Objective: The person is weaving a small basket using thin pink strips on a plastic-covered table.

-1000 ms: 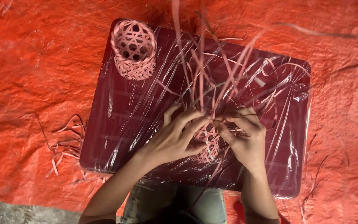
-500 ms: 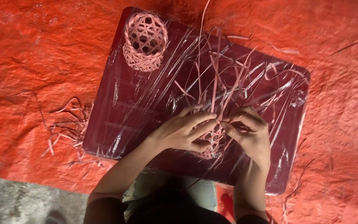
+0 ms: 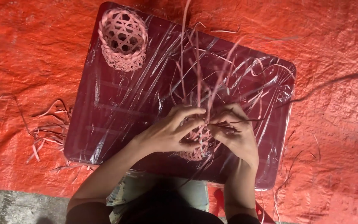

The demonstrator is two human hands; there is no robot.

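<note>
Between hands [image 3: 206, 132], strips [image 3: 195, 74] pointing up.

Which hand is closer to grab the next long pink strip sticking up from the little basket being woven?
Probably the right hand: its fingertips already pinch strips beside the upright pink strips. The left hand is wrapped over the half-woven basket, steadying it.

Glossy plastic film on table [image 3: 117, 112], matt woven-strip basket [image 3: 123, 39], crinkly tarp [image 3: 30, 54].
</note>
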